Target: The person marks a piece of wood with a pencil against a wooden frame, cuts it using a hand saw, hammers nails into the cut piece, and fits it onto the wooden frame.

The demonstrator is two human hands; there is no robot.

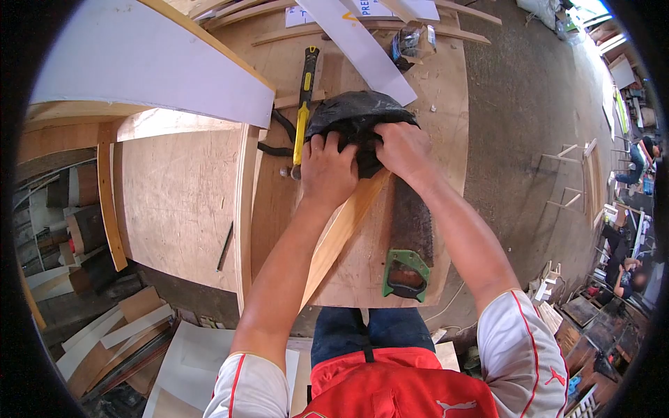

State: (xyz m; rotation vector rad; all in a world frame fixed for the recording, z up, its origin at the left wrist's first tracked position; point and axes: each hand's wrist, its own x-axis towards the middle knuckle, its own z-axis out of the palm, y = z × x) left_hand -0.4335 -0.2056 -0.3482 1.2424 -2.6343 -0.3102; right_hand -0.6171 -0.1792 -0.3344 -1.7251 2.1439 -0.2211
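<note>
I see left hand [329,167], right hand [404,148] clamped on crumpled black plastic bag [362,106]; yellow-and-black hammer [304,115] left of grip.

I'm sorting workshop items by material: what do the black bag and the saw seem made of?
Black bag: probably thin plastic, given its soft sheen and crumpled folds. Saw: dull, mottled blade, likely metal; green handle, possibly plastic.

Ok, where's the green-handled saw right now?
In the head view, the green-handled saw lies just right of centre on the plywood worktop, between the light wooden plank and the right forearm.
</note>
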